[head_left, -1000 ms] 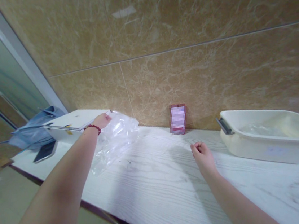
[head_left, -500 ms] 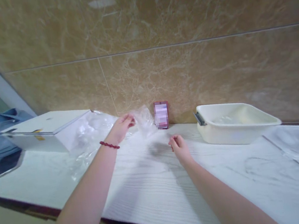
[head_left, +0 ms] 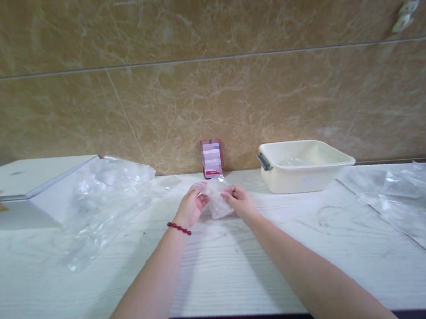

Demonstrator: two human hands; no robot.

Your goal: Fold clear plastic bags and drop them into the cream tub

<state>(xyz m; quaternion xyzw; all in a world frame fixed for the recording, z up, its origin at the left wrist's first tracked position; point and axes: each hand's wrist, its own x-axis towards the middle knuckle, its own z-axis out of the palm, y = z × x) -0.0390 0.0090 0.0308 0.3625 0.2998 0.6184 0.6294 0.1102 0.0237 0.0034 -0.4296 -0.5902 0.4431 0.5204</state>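
Note:
A small clear plastic bag [head_left: 219,204] is held between my two hands above the white wood-grain table [head_left: 227,271]. My left hand [head_left: 194,204], with a dark red bead bracelet [head_left: 179,229] on its wrist, pinches the bag's left side. On the right side, the fingers of my right hand [head_left: 238,200] are closed on the same bag. Whether anything is inside the bag I cannot tell. Just behind it, a phone with a red edge [head_left: 212,158] leans upright against the wall.
A cream plastic tub [head_left: 297,183] with a grey handle stands at the right by the wall, with clear plastic inside. Crumpled clear plastic [head_left: 112,192] lies beside a white box [head_left: 47,198] at the left. More clear sheeting [head_left: 416,207] covers the far right.
My left hand has brought the small bag rightward and down, and my right hand has taken hold of it. The view has shifted to the right.

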